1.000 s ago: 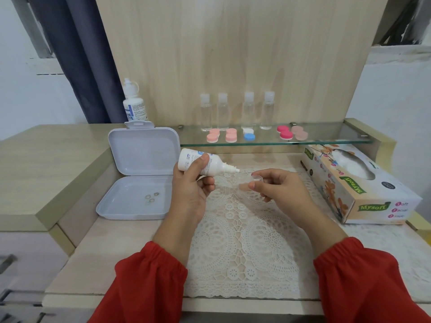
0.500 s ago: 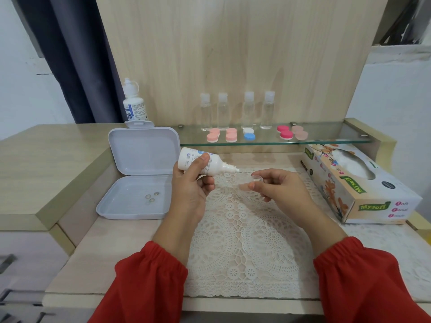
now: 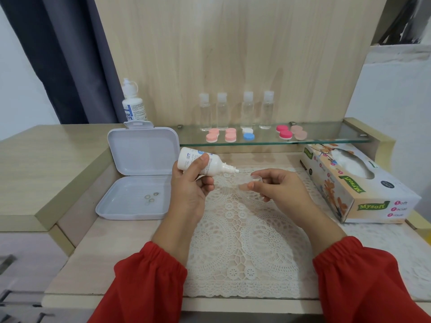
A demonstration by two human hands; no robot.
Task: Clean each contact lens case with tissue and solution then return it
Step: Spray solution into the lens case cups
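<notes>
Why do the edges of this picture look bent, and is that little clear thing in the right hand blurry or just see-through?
Head view: the wide-angle lens bows the straight lines near the borders, such as the glass shelf. Light is soft and even, shadows faint. The clear case pinched by the right hand is transparent, so the lace mat shows through; it is hard to make out. The solution bottle in the left hand looks fairly sharp.

Back: pale wood-grain panel [image 3: 233, 54] rising behind the desk | Left: dark curtain [image 3: 70, 54] hanging against a white wall [image 3: 21, 89] | Right: white wall [image 3: 391, 89] | Desk: light wooden top [image 3: 105, 248] with a raised side ledge [image 3: 46, 164], glass shelf [image 3: 326, 134] across the back | Light: soft, even.
</notes>
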